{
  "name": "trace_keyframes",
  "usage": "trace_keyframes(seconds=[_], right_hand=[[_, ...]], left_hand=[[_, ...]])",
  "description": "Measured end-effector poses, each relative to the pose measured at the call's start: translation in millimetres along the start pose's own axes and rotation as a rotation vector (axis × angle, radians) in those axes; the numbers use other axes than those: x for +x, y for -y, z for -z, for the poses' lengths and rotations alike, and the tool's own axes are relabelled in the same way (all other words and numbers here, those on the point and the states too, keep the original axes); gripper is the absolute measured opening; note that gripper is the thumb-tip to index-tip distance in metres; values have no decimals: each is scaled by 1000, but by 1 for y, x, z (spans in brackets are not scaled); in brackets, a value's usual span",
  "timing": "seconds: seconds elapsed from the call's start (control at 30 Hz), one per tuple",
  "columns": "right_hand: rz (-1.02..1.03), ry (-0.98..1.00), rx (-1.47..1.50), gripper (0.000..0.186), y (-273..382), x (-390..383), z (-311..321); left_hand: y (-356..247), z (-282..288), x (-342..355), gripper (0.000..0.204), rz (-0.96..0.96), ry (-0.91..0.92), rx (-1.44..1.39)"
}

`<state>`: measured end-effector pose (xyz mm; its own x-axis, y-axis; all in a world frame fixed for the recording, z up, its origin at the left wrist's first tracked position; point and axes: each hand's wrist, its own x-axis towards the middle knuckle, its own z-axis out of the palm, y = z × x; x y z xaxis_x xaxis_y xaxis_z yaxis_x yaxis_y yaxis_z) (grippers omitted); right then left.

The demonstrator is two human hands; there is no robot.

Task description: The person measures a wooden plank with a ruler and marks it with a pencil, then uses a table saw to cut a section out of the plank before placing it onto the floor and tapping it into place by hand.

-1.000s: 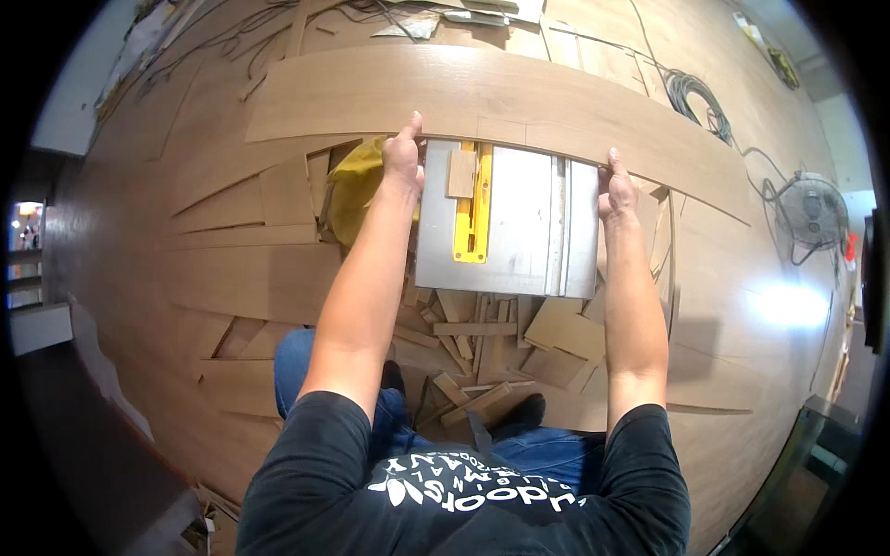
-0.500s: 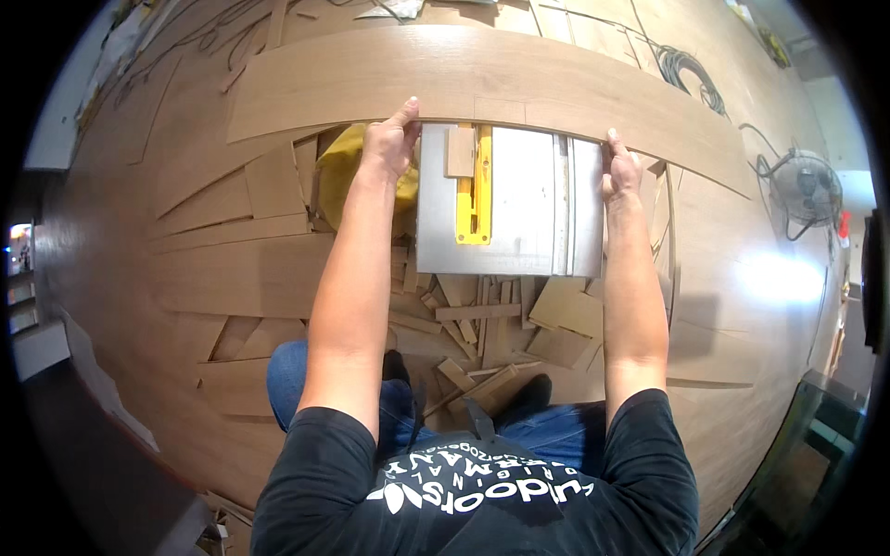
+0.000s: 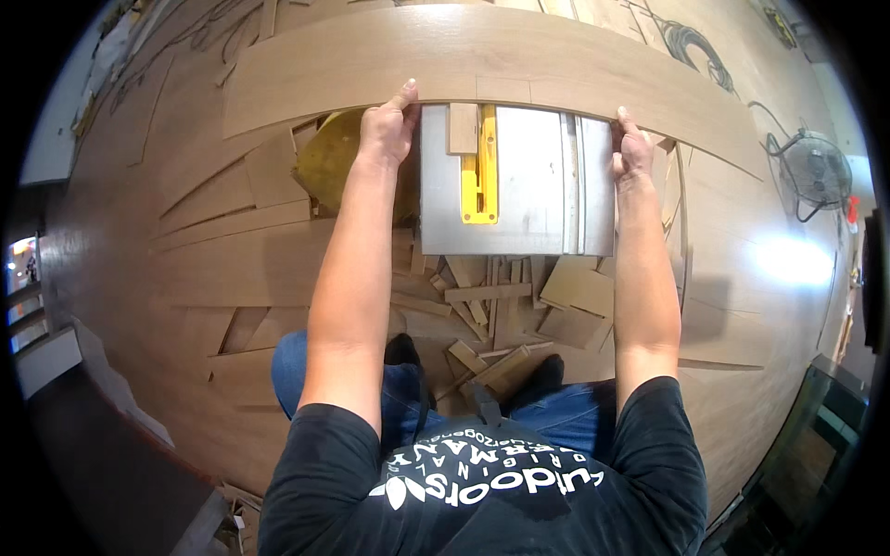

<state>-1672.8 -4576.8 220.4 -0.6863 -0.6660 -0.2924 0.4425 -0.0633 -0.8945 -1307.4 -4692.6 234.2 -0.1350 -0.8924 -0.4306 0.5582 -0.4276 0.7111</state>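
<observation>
A long wood-look floorboard (image 3: 371, 69) lies crosswise over the far part of a table saw (image 3: 542, 185) with a grey metal top. Pencil-like lines mark a small rectangle near the board's front edge. My left hand (image 3: 389, 125) grips that edge left of the saw top, thumb on the upper face and fingers underneath, mostly hidden. At the saw's right side my right hand (image 3: 632, 148) holds the same edge in the same way. Between them, a small wood block (image 3: 462, 130) rests beside the yellow blade insert (image 3: 480, 195), touching or nearly touching the board.
Several wood offcuts (image 3: 501, 292) litter the floor between my feet and the saw. A yellow rounded object (image 3: 334, 162) sits left of the saw. Beyond the board's right end stand a fan (image 3: 816, 171) and a coiled cable (image 3: 695, 51). Loose planks lie at left.
The saw, board and floor all appear slightly higher in the picture, as the view has shifted. Both hands keep their hold on the board, which stays at about the same place on the saw.
</observation>
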Motion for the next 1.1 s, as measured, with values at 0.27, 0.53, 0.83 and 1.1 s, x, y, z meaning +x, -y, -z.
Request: trace_keyframes(seconds=[0.27,0.53,0.83,1.1], right_hand=[[11,2,-9,29,0,-4,3],[-24,4,-7,27,-3,-3,0],[-45,26,-32,20,0,2,14],[-51,-10,33,18,-2,-1,11]], left_hand=[[1,2,0,21,29,-10,15],[-1,1,-1,21,-3,-40,11],[-1,-2,-9,26,-17,-19,-1],[-2,0,-14,25,9,-35,11]])
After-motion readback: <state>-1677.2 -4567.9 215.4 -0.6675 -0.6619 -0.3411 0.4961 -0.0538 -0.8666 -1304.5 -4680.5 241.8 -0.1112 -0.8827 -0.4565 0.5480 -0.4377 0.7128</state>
